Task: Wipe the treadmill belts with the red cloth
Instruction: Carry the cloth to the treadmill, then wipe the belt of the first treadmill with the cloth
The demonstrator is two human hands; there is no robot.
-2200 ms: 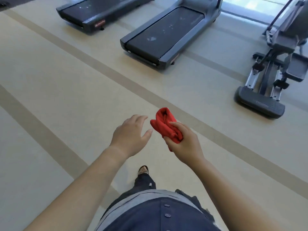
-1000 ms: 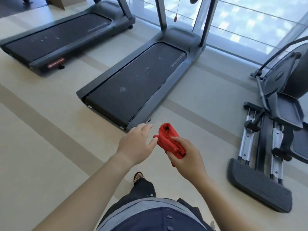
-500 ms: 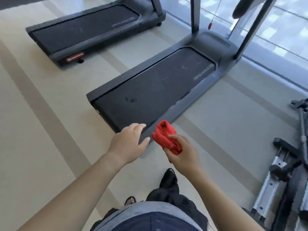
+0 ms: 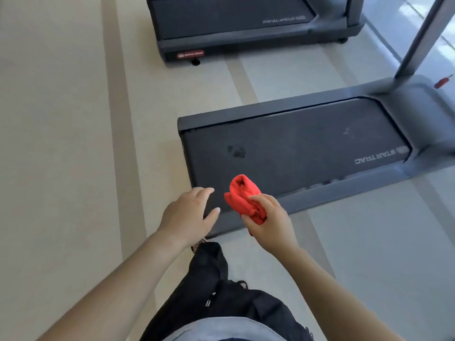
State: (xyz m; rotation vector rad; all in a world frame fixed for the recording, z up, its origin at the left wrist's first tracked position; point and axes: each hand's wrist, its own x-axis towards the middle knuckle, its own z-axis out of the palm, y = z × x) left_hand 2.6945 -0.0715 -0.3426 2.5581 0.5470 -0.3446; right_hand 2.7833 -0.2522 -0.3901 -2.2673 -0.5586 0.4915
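My right hand (image 4: pixel 269 223) grips a bunched red cloth (image 4: pixel 242 196), held in the air over the near corner of a dark treadmill. That treadmill's belt (image 4: pixel 295 148) lies just ahead, with a dark smudge (image 4: pixel 237 152) near its rear end and a pale mark farther along. My left hand (image 4: pixel 188 215) hovers beside the cloth with fingers spread and nothing in it, over the treadmill's rear corner. A second treadmill belt (image 4: pixel 229 18) lies farther back at the top of the view.
The near treadmill's grey side rail (image 4: pixel 332 193) runs along its right edge, and an upright post (image 4: pixel 418 40) rises at its front. Beige floor with darker stripes (image 4: pixel 113 94) spreads to the left. My dark trouser leg and foot (image 4: pixel 209 262) stand at the treadmill's rear corner.
I have walked up to the near treadmill; it now fills the middle of the view. Both hands kept their pose, right hand still holding the cloth, now over the treadmill's rear corner.
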